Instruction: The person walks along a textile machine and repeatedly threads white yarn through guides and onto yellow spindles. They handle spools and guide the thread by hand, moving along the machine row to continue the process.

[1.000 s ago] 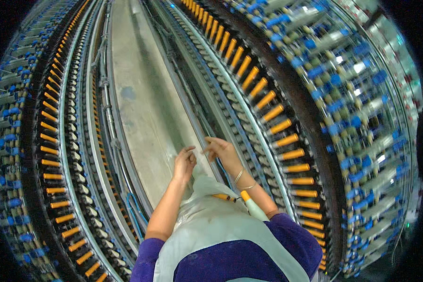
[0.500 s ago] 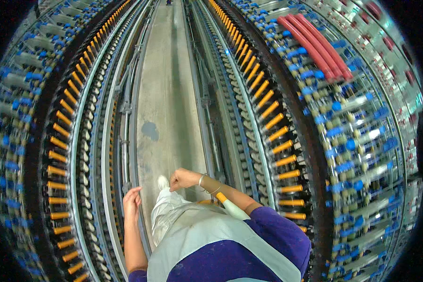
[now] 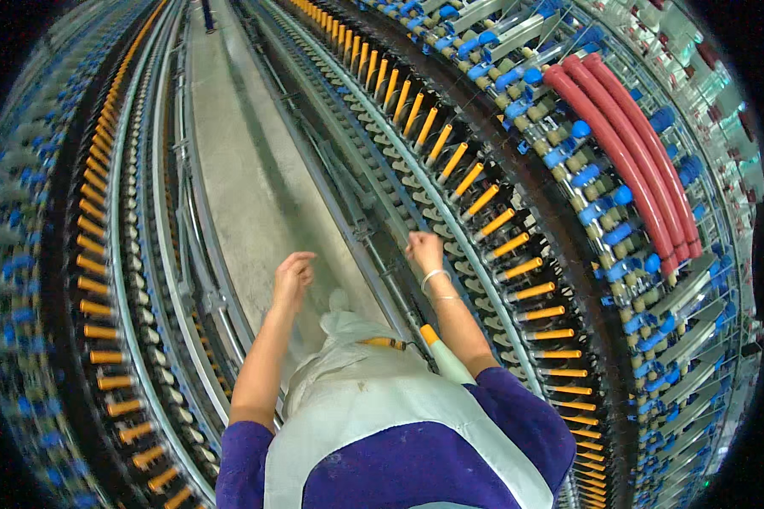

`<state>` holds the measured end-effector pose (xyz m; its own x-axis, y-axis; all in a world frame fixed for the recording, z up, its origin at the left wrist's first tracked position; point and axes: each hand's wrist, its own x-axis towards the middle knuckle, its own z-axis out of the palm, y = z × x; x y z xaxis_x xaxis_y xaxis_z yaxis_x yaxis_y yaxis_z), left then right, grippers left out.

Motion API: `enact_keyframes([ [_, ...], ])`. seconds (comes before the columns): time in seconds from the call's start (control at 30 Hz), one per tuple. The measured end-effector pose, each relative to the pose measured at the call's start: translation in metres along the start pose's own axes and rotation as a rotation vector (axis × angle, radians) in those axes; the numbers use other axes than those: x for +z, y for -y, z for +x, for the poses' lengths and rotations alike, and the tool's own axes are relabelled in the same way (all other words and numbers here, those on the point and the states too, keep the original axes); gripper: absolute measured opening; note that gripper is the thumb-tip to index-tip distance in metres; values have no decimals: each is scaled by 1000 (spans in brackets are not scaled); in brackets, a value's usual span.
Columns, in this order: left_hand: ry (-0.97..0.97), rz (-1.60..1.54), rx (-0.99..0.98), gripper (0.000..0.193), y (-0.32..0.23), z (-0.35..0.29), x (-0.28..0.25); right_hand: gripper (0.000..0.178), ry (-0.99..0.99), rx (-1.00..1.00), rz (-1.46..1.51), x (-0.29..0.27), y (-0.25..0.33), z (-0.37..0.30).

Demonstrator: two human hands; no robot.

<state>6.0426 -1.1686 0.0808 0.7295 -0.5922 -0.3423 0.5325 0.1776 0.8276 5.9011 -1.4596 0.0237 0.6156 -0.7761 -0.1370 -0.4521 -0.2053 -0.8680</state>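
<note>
My right hand (image 3: 424, 248) is held out over the inner edge of the right-hand spinning frame, just short of its row of spindles. Its fingers are curled together, and anything between them is too small to make out. Over the aisle floor, my left hand (image 3: 294, 276) hangs in the air with loosely bent fingers, the forefinger pointing right. No object shows in it. A bobbin of pale yarn (image 3: 452, 363) with an orange tip sticks out beside my right forearm. At my waist, against the pale apron (image 3: 356, 399), lies an orange-handled tool (image 3: 384, 343).
Long spinning frames line both sides, with rows of orange bobbin tubes (image 3: 509, 246) on the right and more orange tubes (image 3: 102, 332) on the left. Three red rollers (image 3: 620, 161) lie atop the right frame. Far along the aisle floor (image 3: 229, 127) a person (image 3: 207, 17) stands.
My view has turned toward the right frame. My right hand has moved from in front of my body out to that frame; my left hand has risen forward, its fingers more bent.
</note>
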Motion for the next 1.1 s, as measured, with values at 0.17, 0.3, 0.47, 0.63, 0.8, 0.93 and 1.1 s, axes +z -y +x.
enact_keyframes([
  [0.17,178,56,-216,21,-34,135,53,40,-343,-275,-52,9,101,162],
  [0.3,180,103,-313,19,-76,208,47,39,-584,-374,-360,10,187,285],
  [0.47,226,43,-283,18,-110,306,49,33,-677,-146,-505,26,231,378],
  [0.63,479,87,-341,18,-120,409,76,32,-794,-107,-616,41,210,421],
  [0.8,707,247,-509,18,-138,499,110,17,-312,34,-949,78,157,391],
  [0.93,761,396,-505,19,-153,576,120,21,200,254,-732,141,80,336],
  [1.1,833,609,-612,18,-146,635,100,17,-659,607,1079,207,3,375],
])
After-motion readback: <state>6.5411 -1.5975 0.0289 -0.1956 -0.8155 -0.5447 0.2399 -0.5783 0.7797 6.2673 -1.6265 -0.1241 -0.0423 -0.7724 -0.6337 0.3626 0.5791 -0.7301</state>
